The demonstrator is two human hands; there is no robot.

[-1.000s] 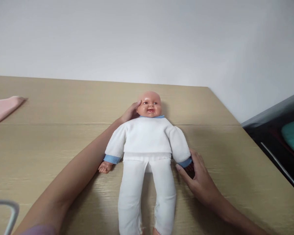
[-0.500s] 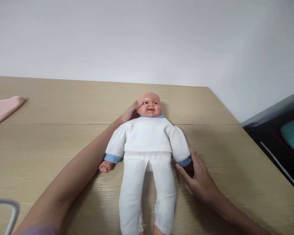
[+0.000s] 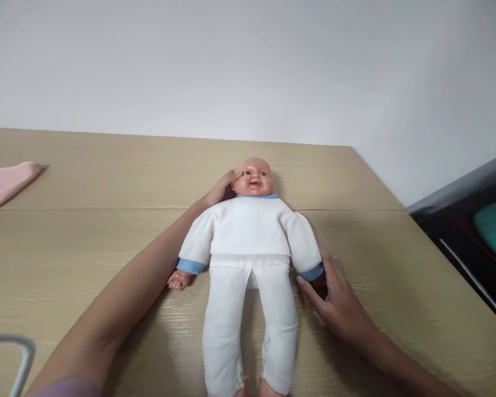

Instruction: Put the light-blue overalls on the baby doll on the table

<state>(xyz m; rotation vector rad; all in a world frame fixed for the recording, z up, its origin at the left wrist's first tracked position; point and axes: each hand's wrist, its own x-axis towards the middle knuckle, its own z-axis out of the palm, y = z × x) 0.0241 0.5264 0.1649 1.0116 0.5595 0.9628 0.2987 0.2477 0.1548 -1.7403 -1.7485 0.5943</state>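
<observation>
Across the worktop (image 3: 107, 171), I judge I'm steadying the doll (image 3: 250, 227): left hand (image 3: 223, 187) clasping its head (image 3: 258, 165), right hand (image 3: 342, 303) open around one cuff (image 3: 313, 272); next calls for gentleness.

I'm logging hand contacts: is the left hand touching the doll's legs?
No, the left hand is against the side of the doll's head.
</observation>
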